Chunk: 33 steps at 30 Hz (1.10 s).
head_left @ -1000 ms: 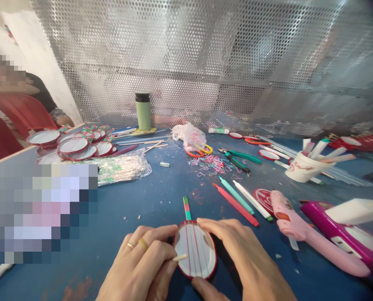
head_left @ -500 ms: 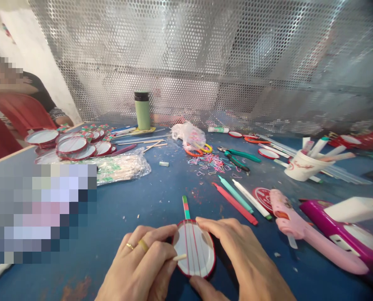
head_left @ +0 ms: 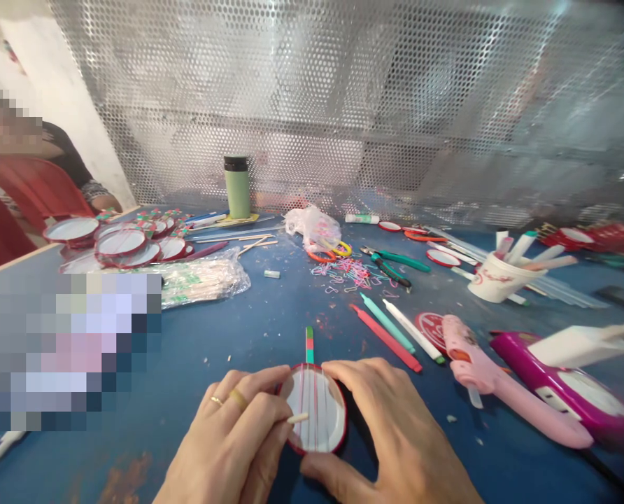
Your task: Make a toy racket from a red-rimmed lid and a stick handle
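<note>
A small banjo-like piece (head_left: 329, 416) lies on the blue table in front of me. It has a round white face with a red rim, thin red and pale strings running along it, and a striped neck (head_left: 309, 344) in green, red and teal pointing away. My right hand (head_left: 403, 427) curves around its right side, index finger at the top rim and thumb at the bottom. Between the fingertips of my left hand (head_left: 238, 423), which wears two rings, is a short wooden stick (head_left: 299, 418). Its tip is over the strings, and other left fingers rest at the upper left rim.
Markers (head_left: 388, 337), a pink glue gun (head_left: 506, 392) and a purple device (head_left: 532, 360) lie to the right, near a paper cup (head_left: 504, 280). Farther back are pliers (head_left: 390, 266), small colourful clips (head_left: 351, 273), a green bottle (head_left: 237, 189), bagged sticks (head_left: 207, 278) and stacked round pieces (head_left: 120, 243). A person sits at left.
The view has turned slightly, so most things sit a little farther left. Both hands keep their hold, and the banjo-like piece is slightly farther left between them.
</note>
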Available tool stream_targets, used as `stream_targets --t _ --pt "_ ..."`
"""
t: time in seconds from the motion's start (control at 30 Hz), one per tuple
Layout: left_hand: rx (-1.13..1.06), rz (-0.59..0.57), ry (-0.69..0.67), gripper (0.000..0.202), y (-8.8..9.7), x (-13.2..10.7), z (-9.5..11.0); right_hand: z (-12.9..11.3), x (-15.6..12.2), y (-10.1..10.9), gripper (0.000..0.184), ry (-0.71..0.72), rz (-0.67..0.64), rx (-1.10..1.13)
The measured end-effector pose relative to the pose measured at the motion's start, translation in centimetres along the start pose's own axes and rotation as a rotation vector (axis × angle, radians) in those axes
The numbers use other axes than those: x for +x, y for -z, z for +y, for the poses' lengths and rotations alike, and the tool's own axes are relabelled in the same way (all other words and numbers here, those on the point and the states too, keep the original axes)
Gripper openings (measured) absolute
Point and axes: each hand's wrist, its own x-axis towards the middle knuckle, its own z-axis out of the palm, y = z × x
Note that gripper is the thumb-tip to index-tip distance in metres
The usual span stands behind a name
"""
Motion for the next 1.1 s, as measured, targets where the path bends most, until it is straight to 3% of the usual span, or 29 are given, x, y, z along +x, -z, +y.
stream_targets --t 0.7,1.1 --pt "0.045 -0.052 -0.004 0.011 0.14 0.21 0.21 -0.32 -0.18 -0.19 0.045 -0.008 0.021 0.032" --pt "0.024 -0.003 -0.015 0.013 0.23 0.08 0.55 -0.47 -0.44 -0.29 0.046 0.011 0.058 0.070"
